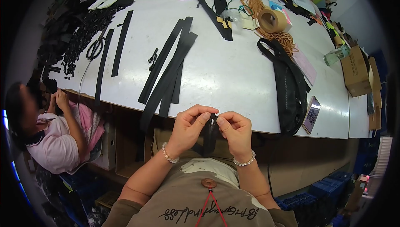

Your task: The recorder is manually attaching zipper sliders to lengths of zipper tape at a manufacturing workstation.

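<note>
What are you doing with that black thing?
My left hand and right hand are pinching the top of a black strip, which hangs down in front of me at the table's near edge. More strips lie crossed on the table, and a black bag is to the right, beside a phone. Over on the left, another person has both hands together.

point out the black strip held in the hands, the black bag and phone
Black strip (210,137), head view: middle of its hanging length.
Black bag (289,89), head view: middle of its body.
Phone (311,115), head view: middle of its upper side.
</note>
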Action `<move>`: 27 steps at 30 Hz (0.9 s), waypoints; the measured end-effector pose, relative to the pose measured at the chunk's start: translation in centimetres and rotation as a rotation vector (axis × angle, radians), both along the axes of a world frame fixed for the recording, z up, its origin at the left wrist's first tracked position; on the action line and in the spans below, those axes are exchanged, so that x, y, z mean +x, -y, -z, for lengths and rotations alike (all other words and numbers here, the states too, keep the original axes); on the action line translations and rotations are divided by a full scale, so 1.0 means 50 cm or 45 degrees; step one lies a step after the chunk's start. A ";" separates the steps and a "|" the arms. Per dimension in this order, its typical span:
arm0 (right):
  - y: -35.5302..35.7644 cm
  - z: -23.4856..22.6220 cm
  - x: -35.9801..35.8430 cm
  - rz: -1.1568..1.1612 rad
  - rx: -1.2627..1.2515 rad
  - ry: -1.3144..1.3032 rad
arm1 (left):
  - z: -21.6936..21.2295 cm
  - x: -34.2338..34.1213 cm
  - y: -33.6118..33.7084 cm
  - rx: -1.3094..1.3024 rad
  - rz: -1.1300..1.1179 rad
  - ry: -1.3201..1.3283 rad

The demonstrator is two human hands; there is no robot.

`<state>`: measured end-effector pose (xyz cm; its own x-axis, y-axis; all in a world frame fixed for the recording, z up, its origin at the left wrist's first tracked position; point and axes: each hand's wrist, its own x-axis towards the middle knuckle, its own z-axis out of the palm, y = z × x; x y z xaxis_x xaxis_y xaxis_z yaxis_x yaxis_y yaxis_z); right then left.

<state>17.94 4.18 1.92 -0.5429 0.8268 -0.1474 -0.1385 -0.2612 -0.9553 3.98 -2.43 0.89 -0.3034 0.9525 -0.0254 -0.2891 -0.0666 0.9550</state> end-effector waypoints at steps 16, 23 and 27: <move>-0.018 0.014 0.010 -0.176 -0.074 0.002 | 0.005 0.008 0.007 -0.181 0.090 0.167; -0.016 0.016 0.021 -0.239 -0.060 0.033 | 0.011 0.005 0.014 -0.119 0.116 -0.027; -0.003 0.022 0.021 -0.210 -0.117 -0.021 | 0.010 0.006 0.021 -0.092 0.083 -0.085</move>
<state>18.97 4.35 0.84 -0.6728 0.7098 -0.2083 -0.1019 -0.3679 -0.9243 4.25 -3.46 0.39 -0.2443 0.9667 -0.0765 -0.2262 0.0199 0.9739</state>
